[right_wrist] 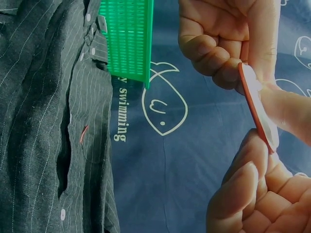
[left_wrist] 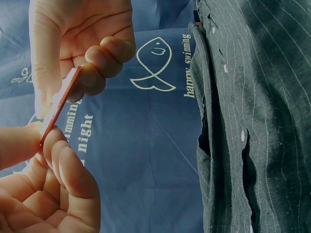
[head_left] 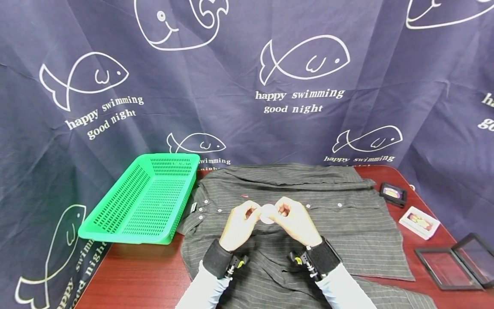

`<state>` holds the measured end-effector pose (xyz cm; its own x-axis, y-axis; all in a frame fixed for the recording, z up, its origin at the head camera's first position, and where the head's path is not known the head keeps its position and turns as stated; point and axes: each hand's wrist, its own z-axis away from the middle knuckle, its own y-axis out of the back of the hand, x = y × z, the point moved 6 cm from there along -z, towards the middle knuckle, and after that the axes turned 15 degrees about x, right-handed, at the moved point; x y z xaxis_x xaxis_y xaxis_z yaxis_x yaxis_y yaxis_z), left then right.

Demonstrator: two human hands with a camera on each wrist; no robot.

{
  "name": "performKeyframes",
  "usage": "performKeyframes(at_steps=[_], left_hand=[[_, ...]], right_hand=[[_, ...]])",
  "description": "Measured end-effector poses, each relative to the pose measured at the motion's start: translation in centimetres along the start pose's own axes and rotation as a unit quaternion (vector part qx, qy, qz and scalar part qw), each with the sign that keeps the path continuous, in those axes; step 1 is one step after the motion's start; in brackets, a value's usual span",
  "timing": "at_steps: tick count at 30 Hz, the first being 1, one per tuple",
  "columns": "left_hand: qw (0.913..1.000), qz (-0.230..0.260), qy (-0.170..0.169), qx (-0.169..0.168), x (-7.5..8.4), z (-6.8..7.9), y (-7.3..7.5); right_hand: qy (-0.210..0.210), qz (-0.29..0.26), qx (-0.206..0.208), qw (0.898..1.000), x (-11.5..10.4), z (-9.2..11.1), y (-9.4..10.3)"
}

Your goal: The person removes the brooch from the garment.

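In the head view, a small round disc (head_left: 267, 214) with a whitish-pink face is held between both hands over the spread shirt. My left hand (head_left: 241, 222) pinches its left edge with thumb and curled fingers. On the other side, my right hand (head_left: 296, 219) pinches the right edge. The left wrist view shows the disc (left_wrist: 60, 104) nearly edge-on, white on one face and red on the other. In the right wrist view the right thumb lies across the white face of the disc (right_wrist: 258, 109). Below is a dark grey pinstriped shirt (head_left: 359, 240) with white buttons.
A green plastic basket (head_left: 185, 193) stands at the left of the red-brown table (head_left: 135, 274). Along the right edge lie a black framed piece (head_left: 393, 194), a white framed piece (head_left: 419, 222) and an opened black clear-windowed case (head_left: 449, 268). A small red strip (head_left: 245, 196) lies on the shirt.
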<state>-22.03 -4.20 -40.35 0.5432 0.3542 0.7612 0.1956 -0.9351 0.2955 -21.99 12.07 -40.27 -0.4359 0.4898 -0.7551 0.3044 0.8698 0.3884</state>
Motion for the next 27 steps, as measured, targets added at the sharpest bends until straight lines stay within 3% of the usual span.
performKeyframes(at_steps=[20, 27], left_hand=[[0.9999, 0.006, 0.008, -0.002, -0.17, -0.04, -0.02], [0.9998, 0.012, 0.014, -0.006, -0.21, 0.02, 0.11]], right_hand=[[-0.013, 0.000, 0.005, 1.000, 0.23, -0.19, 0.34], [-0.028, -0.035, -0.009, 0.999, 0.02, -0.13, 0.80]])
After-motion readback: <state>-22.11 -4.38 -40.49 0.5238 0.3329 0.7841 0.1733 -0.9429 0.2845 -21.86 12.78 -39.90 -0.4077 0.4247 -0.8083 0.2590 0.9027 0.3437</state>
